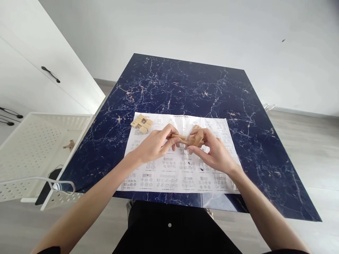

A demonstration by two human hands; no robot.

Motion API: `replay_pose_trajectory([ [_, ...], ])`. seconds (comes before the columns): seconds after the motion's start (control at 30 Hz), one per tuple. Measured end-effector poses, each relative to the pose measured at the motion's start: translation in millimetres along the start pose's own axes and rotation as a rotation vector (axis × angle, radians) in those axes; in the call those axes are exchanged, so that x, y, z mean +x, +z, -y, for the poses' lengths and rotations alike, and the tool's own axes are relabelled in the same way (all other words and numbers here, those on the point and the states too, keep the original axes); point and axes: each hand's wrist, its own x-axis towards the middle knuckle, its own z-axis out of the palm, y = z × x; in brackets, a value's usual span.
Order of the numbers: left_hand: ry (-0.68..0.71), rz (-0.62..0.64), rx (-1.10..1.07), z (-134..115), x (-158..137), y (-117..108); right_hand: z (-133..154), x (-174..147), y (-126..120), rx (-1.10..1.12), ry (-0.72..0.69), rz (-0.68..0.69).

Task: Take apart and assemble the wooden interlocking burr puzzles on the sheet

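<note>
Wore black clothing (172,241) nearest the camera, marked by one white dot (170,225), below the near edge of the table (185,88). Held light wooden pieces (197,140) in front of the body, over the middle of a printed sheet (169,187). Pinched a narrow end between thumb and fingers of the left hand (164,141). Gripped the chunkier end with the right hand (212,148), fingers curled round its far side. Had both hands close together but apart, linked by the wood. Could not tell the number of pieces there or their exact fit, because of the fingers.

Saw, up and left of the left hand, a flat wooden assembly (144,129) with a square gap near its middle, resting at the sheet's far left corner. Made out rows of small diagrams on the paper, too fine to read, and small black marks (201,169) near the right hand. Found the sheet spread on dark blue, pale-veined tabletop.

Noticed a white perforated tray (23,148) left of the table, with a small wooden piece (71,145) inside. Viewed beyond it a white cabinet (53,46) with black handles (51,74). Faced a pale wall (185,28) past the far edge.
</note>
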Motion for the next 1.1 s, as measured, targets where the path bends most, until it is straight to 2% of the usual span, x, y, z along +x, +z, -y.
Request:
replay_pose_trajectory([
  [0.1,0.0,0.053,-0.004,-8,-2,-3,8,-6,1,0.032,0.034,0.008],
  [0.5,0.027,0.094,0.008,-42,-8,-16,45,-26,-5,-0.117,-0.044,-0.046],
  [0.67,0.011,0.113,0.026,-56,-7,-19,56,-33,-10,-0.186,-0.026,-0.07],
  [0.8,0.004,0.117,-0.004,-62,-9,-17,61,-39,-11,-0.159,-0.005,-0.075],
  [0.87,-0.015,0.133,-0.036,-65,-10,-16,63,-42,-9,-0.06,0.021,-0.065],
  [0.93,-0.051,0.162,-0.099,-68,-13,-16,64,-45,-7,0.142,0.05,-0.029],
  [1.1,-0.147,0.234,-0.306,-69,-19,-14,60,-51,0,0.741,0.061,0.184],
])
